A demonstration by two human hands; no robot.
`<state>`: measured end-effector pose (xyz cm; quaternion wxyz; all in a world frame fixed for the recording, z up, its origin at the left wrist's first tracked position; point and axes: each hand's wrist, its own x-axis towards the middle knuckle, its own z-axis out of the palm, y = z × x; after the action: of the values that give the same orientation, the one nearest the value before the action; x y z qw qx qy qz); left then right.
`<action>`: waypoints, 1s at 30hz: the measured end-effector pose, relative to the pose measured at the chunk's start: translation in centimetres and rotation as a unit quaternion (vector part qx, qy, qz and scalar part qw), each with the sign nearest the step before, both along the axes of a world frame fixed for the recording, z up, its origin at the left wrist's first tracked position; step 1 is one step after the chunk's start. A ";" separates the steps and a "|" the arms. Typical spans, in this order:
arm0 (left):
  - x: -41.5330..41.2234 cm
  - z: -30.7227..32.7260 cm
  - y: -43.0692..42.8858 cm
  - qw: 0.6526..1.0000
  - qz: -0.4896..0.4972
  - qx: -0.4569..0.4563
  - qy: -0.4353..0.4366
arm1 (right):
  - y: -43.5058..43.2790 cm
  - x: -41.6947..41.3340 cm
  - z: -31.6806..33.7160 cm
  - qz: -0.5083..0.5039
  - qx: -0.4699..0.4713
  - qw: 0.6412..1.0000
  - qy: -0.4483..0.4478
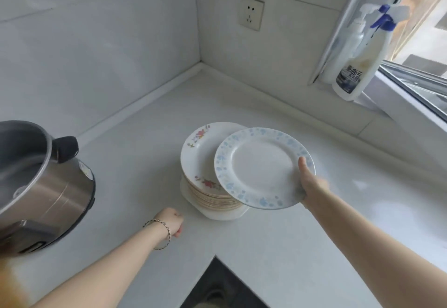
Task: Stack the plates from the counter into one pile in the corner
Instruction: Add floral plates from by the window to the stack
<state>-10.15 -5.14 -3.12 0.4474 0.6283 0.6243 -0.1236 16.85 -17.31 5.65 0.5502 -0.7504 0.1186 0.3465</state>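
My left hand point(172, 220), clenched on nothing, sits just before the pile on the smooth white counter point(278, 240). My right hand point(312, 185) grips the round, glossy blue-speckled ceramic plate point(258, 167) by its rim, thumb on top, overlapping the floral-rimmed plate pile point(203, 157) near the tiled corner.

Bare counter point(266, 235) lies open between the left hand point(173, 220) and right hand point(313, 184). The plate pile point(202, 155) stands just ahead of the left hand, under the right's blue-speckled plate point(261, 167); a steel cooker point(55, 186) crowds farther left.
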 end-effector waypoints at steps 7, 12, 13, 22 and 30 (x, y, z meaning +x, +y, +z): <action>-0.2 -0.3 1.5 0.999 0.039 -0.020 -0.028 | 2.3 -0.7 -0.9 0.009 -0.013 1.000 -0.016; -0.2 -0.8 2.2 0.997 0.049 -0.034 -0.039 | 3.8 -1.3 -1.1 0.006 -0.013 0.999 -0.029; -0.2 -0.9 2.2 0.997 0.049 -0.036 -0.039 | 4.1 -1.4 -1.1 0.004 -0.013 0.999 -0.035; -0.7 -1.6 2.7 0.997 0.047 -0.044 -0.030 | 5.2 -2.1 -2.0 0.009 0.005 0.998 -0.058; -0.7 -1.8 2.4 0.997 0.044 -0.055 -0.029 | 6.4 -2.6 -2.9 0.010 0.005 0.999 -0.047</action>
<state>-10.84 -2.76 -4.93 0.5039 0.5781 0.6305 -0.1200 14.28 -10.91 2.76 0.5556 -0.7640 0.0829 0.3173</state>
